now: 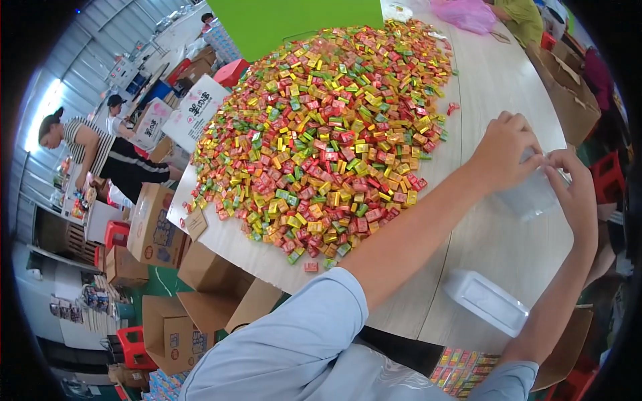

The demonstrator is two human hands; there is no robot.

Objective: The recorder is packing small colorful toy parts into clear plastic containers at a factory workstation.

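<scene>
A clear plastic piece, perhaps a bag or box (533, 198), sits at the right side of the table between my two hands. My left hand (506, 150) has its fingers bent and closed at the plastic's upper edge. Beside it, my right hand (575, 194) pinches the same edge with thumb and fingers. Nearer to me lies a translucent white plastic box (487, 302), tilted across the tabletop. Left of my forearms spreads a large heap of small wrapped candies (321, 140) in red, yellow, green and orange.
A green board (294, 27) stands behind the heap. Cardboard boxes (159, 224) and red stools (605, 175) surround the table (478, 83). Packed candies (461, 371) show below the near edge. A person in a striped shirt (83, 144) stands at left; a pink bag (465, 15) lies far right.
</scene>
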